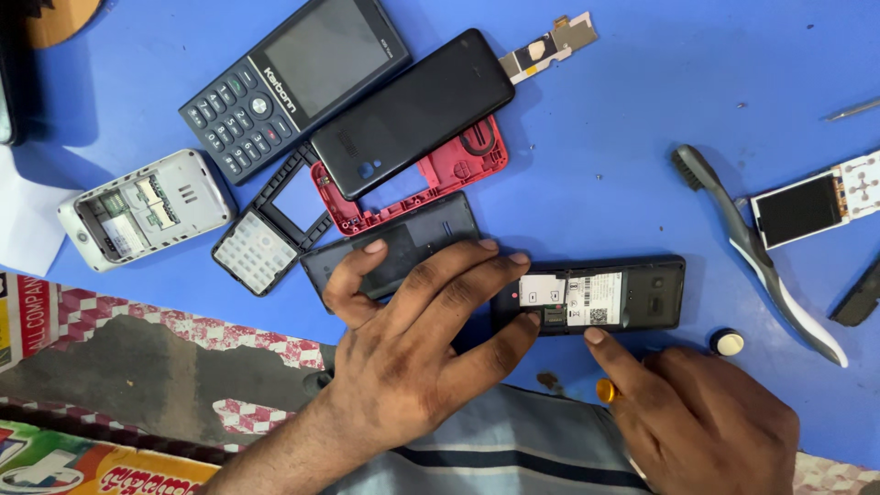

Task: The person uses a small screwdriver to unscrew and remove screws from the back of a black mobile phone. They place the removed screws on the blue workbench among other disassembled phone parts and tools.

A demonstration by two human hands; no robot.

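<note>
A black phone with its back off (632,295) lies on the blue table (623,128), showing a white label and card slots. My left hand (412,344) reaches in from the lower left. Its fingers and thumb clasp the phone's left end, and its palm lies over a dark back cover (417,240). My right hand (706,422) is at the lower right, one fingertip touching the phone's near edge. A small amber rounded thing (607,391) shows at this hand's edge; whether it is held is unclear.
Further back lie a dark keypad phone (293,78), a black cover (412,110) on a red frame (458,170), a white open phone (142,209) and a keypad frame (261,243). At the right are a brush (761,261), a small screen (802,209) and a little round cap (729,343).
</note>
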